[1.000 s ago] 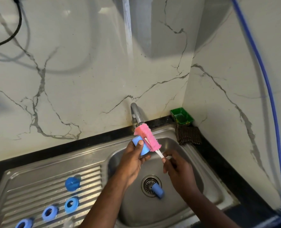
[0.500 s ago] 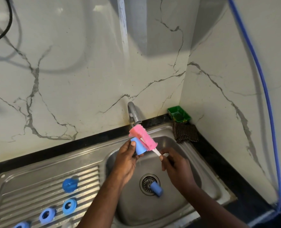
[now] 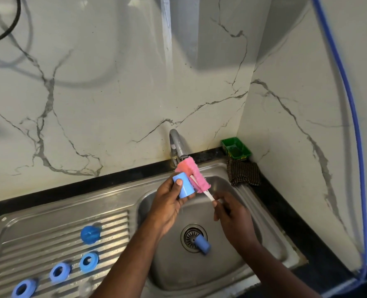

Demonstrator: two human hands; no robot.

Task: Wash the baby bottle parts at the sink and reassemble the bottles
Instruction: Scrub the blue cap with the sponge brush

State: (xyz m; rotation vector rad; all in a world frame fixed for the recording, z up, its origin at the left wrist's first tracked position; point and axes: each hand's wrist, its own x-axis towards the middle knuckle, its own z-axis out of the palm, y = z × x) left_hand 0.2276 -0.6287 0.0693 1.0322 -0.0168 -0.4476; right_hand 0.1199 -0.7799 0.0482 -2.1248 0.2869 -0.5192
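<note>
Item: small light-blue plastic cylinder (image 3: 183, 185), a bottle part; held above the basin, just below the tap spout.
Grip, left hand (image 3: 167, 206): curled round the cylinder, thumb tip pressed on its near wall, fingers wrapped behind.
Tool: pink sponge brush head (image 3: 194, 174) on a thin white handle (image 3: 208, 194); laid against the cylinder's right side and upper end, outside it.
Grip, right hand (image 3: 235, 216): bent fingers pinching the lower end of the handle.
Change: a second ago, drawn across the front of the cylinder and hiding most of it; now shifted to the far side, with the blue wall fully exposed. Both hands kept over the same part of the basin.
Meaning for task: judged as scrubbing of the outer wall in progress. Inside not shown as cleaned, rinse not yet done.
Awaiting wash: second blue plastic cylinder (image 3: 203, 244), lying on the round metal drain strainer (image 3: 190, 235), unmoved.
Basin: stainless steel sink (image 3: 167, 274); running water not discernible.
Drainboard: ribbed steel drainboard (image 3: 38, 229), bearing a translucent blue dome cap (image 3: 90, 234) and three blue plastic rings (image 3: 60, 272) in a row; all as placed a second ago, none assembled.
Surroundings: curved chrome tap (image 3: 177, 145); green plastic tray (image 3: 235, 148) in the corner; dark checked cloth (image 3: 243, 174) just below it; blue hose (image 3: 354, 125) down the right wall.
</note>
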